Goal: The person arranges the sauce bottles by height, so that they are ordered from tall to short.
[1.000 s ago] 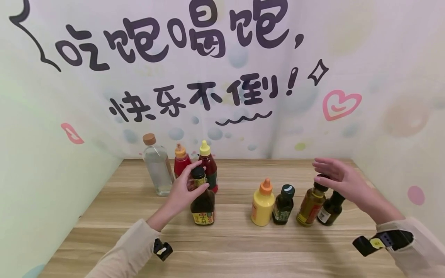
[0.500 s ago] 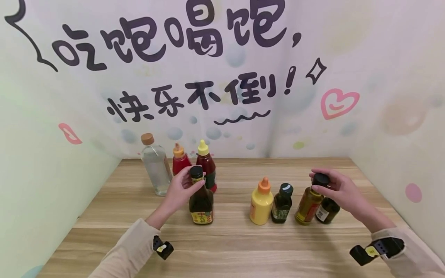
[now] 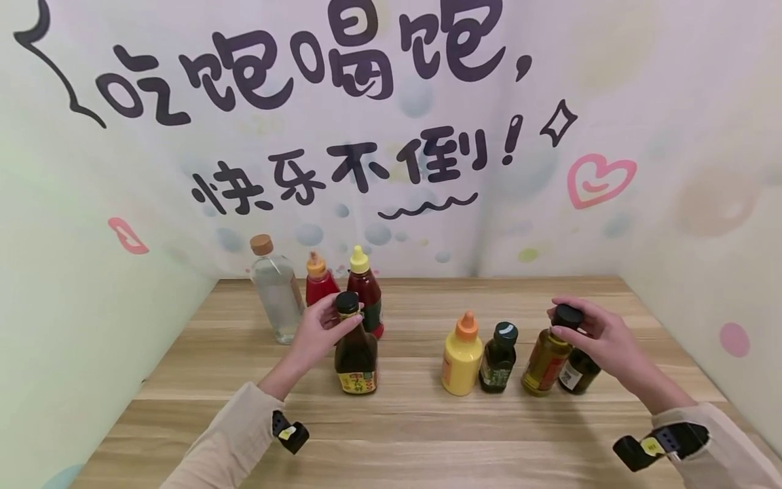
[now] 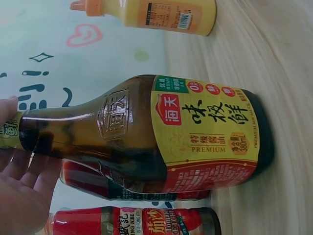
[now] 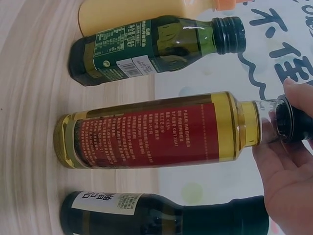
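Note:
A dark soy sauce bottle [image 3: 356, 363] with a yellow and red label stands upright on the wooden table. My left hand [image 3: 313, 336] grips its neck just below the black cap; in the left wrist view the thumb lies on one side of the neck and fingers [image 4: 36, 171] on the other. Farther right, my right hand [image 3: 605, 343] holds a bottle of golden oil [image 5: 151, 132] by its black cap and glass neck. This oil bottle carries a red label and is upright. A dark bottle with a white label [image 3: 579, 372] stands right beside it, its top hidden behind my hand.
Left of the oil stand a small green glass bottle [image 3: 498, 360] and a yellow squeeze bottle [image 3: 462, 363]. Behind the soy sauce are a clear bottle [image 3: 276, 295], a red ketchup bottle [image 3: 319, 288] and a dark red, yellow-capped bottle [image 3: 364, 292]. A printed cloth [image 3: 427, 238] backs the table.
My left fingers have closed in around the soy sauce neck. The right hand has come down from above and taken hold of the oil bottle's top. The bottles have stayed in place.

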Tool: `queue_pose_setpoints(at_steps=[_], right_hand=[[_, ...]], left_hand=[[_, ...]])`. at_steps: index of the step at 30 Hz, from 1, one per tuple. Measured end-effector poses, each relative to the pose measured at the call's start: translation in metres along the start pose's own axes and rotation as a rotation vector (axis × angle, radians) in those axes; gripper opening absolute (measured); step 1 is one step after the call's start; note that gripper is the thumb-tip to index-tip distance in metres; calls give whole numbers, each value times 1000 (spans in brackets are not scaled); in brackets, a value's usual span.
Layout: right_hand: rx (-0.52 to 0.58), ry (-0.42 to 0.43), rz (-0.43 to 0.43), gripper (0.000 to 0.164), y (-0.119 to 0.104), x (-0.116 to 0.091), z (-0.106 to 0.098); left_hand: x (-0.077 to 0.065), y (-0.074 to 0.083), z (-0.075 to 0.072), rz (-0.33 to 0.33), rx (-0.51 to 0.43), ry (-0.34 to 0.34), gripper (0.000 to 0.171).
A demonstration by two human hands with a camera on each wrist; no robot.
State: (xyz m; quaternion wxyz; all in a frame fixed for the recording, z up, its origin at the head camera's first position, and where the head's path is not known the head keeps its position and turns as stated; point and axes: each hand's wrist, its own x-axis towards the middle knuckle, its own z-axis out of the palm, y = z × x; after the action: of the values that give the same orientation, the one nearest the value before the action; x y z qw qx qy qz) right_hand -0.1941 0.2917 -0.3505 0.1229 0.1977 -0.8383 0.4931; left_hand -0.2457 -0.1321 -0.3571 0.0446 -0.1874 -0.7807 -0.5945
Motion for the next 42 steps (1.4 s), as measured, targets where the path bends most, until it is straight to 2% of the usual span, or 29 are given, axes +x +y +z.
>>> queue_pose_setpoints(at_steps=[6,11,20,26,31,36,40,42], right_hand=[[-2,-1,-2,42,0,0,1],[-17,9,8,43,-2,-3,-1],[-27,5,13,44,-1,-3,-1],[4,9,7,44,-1,-3,-1],[13,8,5,45,-1,-3,-1],[0,11,26,44,0,-3,0],[-22,10,52,44,-1,-3,1],[-29,5,55,44,-1,-3,1]], left_hand=[[0,2,-1,-33,16,26,40],[-1,3,2,-56,-8,38,41],[-1,10,6,8,-12,61,38],[10,26,9,50,-4,85,37],[20,39,14,84,-2,62,38],[33,41,21,119,-9,58,38],[43,39,28,124,-3,57,41],[45,44,32,110,-6,48,40]])
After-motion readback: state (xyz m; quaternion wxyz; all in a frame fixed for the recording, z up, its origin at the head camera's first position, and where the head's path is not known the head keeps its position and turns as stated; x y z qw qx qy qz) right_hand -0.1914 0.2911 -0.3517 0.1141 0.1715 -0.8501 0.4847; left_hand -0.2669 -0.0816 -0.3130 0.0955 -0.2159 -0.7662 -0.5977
